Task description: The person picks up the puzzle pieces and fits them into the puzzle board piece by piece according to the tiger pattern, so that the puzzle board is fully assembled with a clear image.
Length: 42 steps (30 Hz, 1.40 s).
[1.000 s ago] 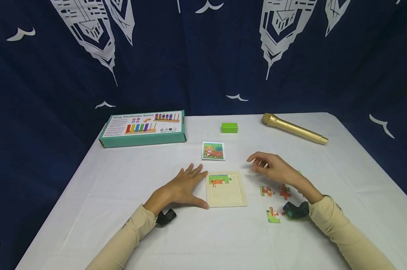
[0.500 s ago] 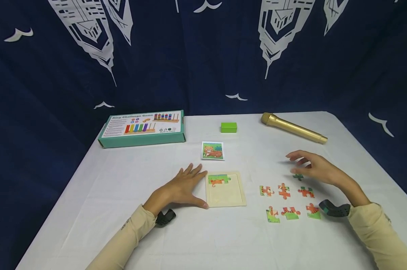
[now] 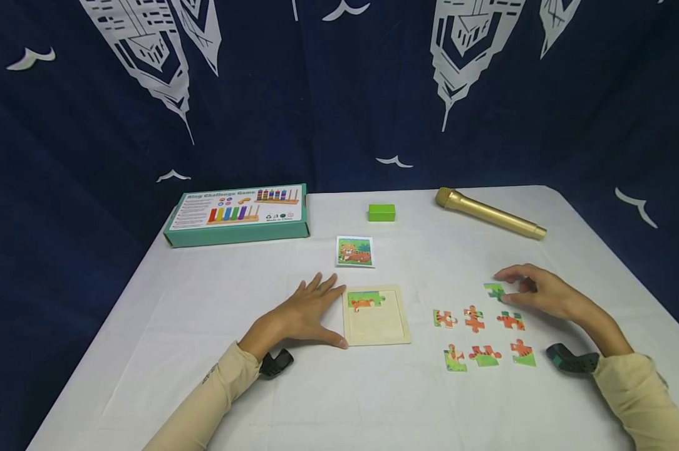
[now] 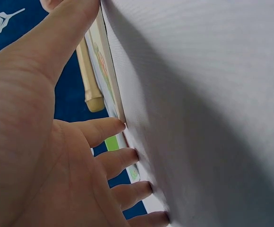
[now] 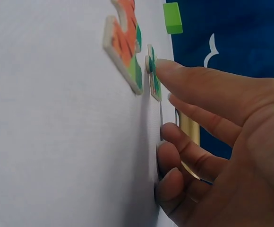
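Observation:
In the head view my left hand (image 3: 302,316) rests spread on the table, its thumb and index finger at the left edge of a square wooden puzzle board (image 3: 376,324). Joined green-and-orange pieces (image 3: 364,300) fill the board's upper left. My right hand (image 3: 548,294) is low at the right, thumb tip at the lower edge of a green puzzle piece (image 3: 494,290) and index fingertip just beyond its far edge. The right wrist view shows that thumb (image 5: 175,73) overlapping the green piece (image 5: 154,78), with the other fingers curled loosely beside it.
Several loose tiger puzzle pieces (image 3: 475,319) lie in two rows right of the board. Behind the board is a tiger picture card (image 3: 355,252). Farther back are a green block (image 3: 381,213), a Ring Challenge Game box (image 3: 238,216) and a gold microphone (image 3: 488,214).
My right hand has moved right from beside the board, over the loose pieces, and down to the green piece at the back of the group. My left hand stays at the board.

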{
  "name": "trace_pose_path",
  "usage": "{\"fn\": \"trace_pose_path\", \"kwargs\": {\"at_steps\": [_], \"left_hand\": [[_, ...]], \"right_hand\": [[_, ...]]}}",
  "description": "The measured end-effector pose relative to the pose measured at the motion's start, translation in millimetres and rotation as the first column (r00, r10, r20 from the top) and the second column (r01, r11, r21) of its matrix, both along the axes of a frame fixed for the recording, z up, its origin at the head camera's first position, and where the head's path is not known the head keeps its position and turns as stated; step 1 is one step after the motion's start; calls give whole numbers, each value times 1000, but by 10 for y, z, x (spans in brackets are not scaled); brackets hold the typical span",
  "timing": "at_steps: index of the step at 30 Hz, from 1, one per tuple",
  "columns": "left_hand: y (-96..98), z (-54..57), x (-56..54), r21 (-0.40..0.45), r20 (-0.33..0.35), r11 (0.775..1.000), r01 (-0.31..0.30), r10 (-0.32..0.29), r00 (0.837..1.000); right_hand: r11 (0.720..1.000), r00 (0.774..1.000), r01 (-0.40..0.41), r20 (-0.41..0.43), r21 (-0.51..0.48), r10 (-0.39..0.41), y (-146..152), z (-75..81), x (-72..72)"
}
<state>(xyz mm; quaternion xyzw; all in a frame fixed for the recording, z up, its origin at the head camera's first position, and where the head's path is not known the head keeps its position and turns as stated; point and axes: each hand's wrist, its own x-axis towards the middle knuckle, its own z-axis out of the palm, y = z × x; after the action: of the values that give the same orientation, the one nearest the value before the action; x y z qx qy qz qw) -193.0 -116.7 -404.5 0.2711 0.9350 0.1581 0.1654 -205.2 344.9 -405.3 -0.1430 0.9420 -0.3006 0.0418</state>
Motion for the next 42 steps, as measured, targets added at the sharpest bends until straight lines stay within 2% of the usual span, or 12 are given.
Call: {"fn": "trace_pose_path", "kwargs": {"at_steps": [16, 22, 28, 33, 42], "left_hand": [[6, 5, -3, -5, 11, 1000, -3, 3, 1000], [5, 3, -5, -2, 11, 1000, -4, 4, 1000], [2, 24, 9, 4, 13, 1000, -9, 9, 1000], [3, 23, 6, 9, 9, 1000, -9, 9, 1000], [-3, 13, 5, -3, 0, 1000, -3, 3, 1000]], "right_hand": [[999, 999, -7, -31, 32, 8, -5, -34, -23], [999, 998, -25, -67, -42, 22, 3, -61, -33], [995, 999, -24, -42, -92, 20, -7, -55, -38], [994, 1000, 13, -12, -105, -15, -52, -27, -32], [966, 1000, -16, 14, -257, 20, -212, 38, -10]]}}
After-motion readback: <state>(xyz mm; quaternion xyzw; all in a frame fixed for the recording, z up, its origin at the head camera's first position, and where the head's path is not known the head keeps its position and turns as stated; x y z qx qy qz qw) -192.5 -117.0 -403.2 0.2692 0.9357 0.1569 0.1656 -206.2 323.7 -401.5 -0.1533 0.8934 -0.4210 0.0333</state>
